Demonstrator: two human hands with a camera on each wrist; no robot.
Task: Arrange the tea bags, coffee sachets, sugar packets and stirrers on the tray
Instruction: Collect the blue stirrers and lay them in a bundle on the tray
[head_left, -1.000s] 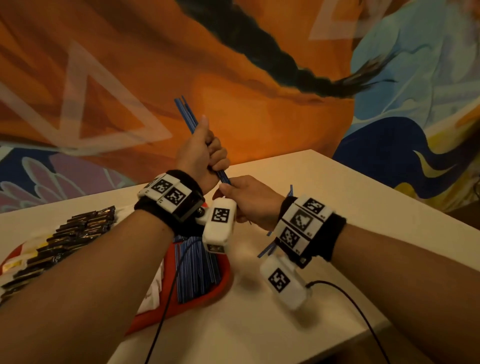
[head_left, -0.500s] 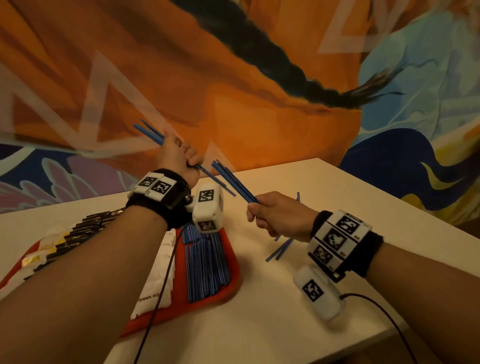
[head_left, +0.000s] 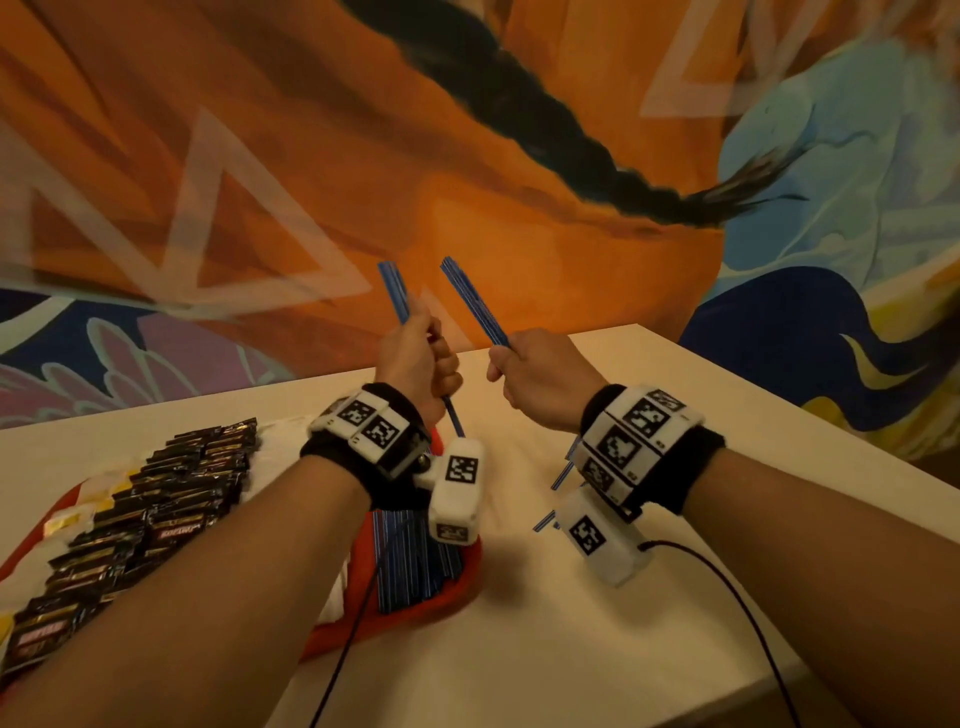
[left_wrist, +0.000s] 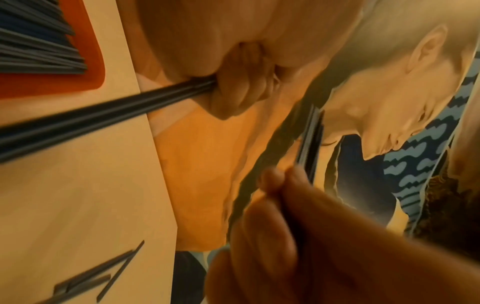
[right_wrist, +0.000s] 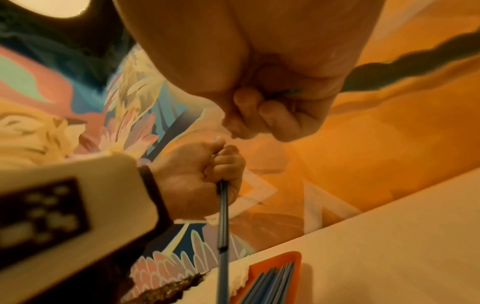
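Both hands up over table: L hand fists blue stirrers, R hand grips 2nd stirrer bunch.

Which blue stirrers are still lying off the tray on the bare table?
The loose stirrers under the right hand; the others are on the red tray or held.

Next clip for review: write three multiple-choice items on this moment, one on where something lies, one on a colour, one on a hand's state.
1. Where do the loose stirrers lie?
A. on the tray
B. on the table right of the tray
C. on the coffee sachets

2. The tray is:
A. red
B. green
C. white

3. The right hand:
A. lies flat and open
B. grips a bundle of stirrers
C. holds a sachet

Key: B, they lie on bare tabletop; A, its rim shows red; B, fingers curl round blue sticks.
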